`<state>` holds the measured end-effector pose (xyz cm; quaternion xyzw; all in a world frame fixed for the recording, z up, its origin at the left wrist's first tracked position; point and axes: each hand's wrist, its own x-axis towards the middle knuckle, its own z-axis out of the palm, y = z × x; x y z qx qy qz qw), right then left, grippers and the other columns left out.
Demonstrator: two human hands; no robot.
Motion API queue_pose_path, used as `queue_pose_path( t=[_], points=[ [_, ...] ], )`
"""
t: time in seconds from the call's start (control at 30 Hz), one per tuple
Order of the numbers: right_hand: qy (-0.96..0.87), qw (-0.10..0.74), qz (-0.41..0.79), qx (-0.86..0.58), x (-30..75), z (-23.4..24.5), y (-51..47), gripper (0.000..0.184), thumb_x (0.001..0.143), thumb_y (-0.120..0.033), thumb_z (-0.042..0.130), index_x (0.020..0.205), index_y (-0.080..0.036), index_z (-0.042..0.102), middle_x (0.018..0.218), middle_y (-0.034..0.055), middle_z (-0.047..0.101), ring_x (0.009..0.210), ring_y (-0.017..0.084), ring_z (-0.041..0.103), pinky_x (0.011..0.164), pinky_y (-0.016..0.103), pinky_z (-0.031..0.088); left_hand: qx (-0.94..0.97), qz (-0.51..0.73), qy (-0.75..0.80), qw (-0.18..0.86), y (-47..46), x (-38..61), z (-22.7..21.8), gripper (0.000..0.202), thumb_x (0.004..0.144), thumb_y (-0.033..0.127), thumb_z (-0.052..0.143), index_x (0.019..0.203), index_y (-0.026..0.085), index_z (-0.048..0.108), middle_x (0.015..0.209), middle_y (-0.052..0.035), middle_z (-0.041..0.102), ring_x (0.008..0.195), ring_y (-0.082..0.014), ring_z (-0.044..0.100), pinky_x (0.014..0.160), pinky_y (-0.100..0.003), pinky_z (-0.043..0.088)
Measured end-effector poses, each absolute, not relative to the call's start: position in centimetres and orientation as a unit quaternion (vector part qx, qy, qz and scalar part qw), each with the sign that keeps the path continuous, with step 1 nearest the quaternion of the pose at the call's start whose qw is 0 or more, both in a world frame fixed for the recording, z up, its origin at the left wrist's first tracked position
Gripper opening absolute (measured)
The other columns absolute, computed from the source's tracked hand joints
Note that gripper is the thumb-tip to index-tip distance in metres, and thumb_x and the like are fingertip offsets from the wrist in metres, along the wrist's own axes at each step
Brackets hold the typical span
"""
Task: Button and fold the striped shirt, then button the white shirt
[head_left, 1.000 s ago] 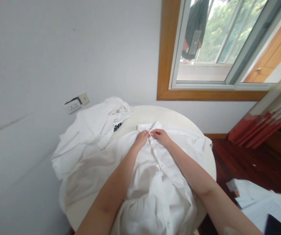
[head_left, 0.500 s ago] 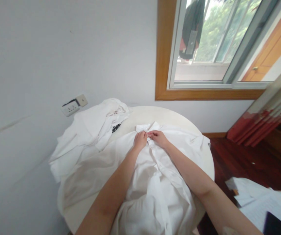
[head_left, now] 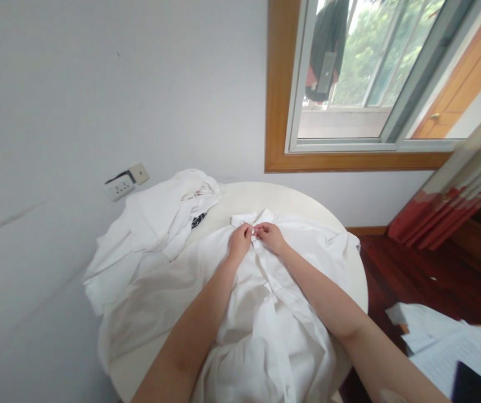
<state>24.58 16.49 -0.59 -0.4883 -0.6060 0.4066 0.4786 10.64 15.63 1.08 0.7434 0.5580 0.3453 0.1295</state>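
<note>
A white button-up shirt (head_left: 265,313) lies spread front-up on a round cream table (head_left: 265,198), its collar at the far side. My left hand (head_left: 240,242) and my right hand (head_left: 269,236) meet just below the collar. The fingers of both pinch the two edges of the shirt's placket together there. What sits between the fingertips is too small to make out.
A heap of white garments (head_left: 152,224) with a dark printed patch lies on the table's far left, against the wall. A wall socket (head_left: 125,182) is above it. A wood-framed window (head_left: 349,84) is at the upper right. White papers (head_left: 442,341) lie on the dark red floor at the right.
Both hands have stayed pinched at the same spot below the collar, with only small finger movements. The view has drifted slightly.
</note>
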Motion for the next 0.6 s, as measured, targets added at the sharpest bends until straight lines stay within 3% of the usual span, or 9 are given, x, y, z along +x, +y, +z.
queue_pose_path(
  t=[0.2,0.37,0.6],
  points=[
    [-0.602,0.477,0.383,-0.514,24.48,-0.27,16.12,0.016,0.069,-0.024,0.055,0.078,-0.016,0.065,0.065,0.001,0.066,0.057,0.011,0.055,0.054,0.021,0.041,0.714,0.368,0.57,0.172,15.5,10.56,1.14,0.027,0.089,0.031,0.042,0.086,0.018,0.065,0.079,-0.0031,0.068,0.072,-0.014,0.059,0.065,-0.022,0.039],
    [-0.579,0.472,0.374,-0.549,24.28,-0.1,16.06,0.017,0.068,-0.03,0.059,0.07,-0.014,0.065,0.059,0.0001,0.062,0.052,0.01,0.051,0.051,0.02,0.038,0.702,0.379,0.574,0.184,15.75,10.62,1.1,0.025,0.088,0.028,0.045,0.084,0.016,0.066,0.084,-0.0052,0.069,0.079,-0.0145,0.06,0.071,-0.022,0.041],
    [-0.589,0.465,0.352,-0.559,24.25,-0.14,16.02,0.018,0.069,-0.029,0.057,0.073,-0.015,0.066,0.061,0.0006,0.064,0.054,0.011,0.053,0.052,0.021,0.038,0.709,0.359,0.582,0.172,15.76,10.65,1.17,0.025,0.088,0.028,0.045,0.081,0.016,0.066,0.083,-0.0054,0.069,0.076,-0.0135,0.06,0.07,-0.022,0.041]
  ],
)
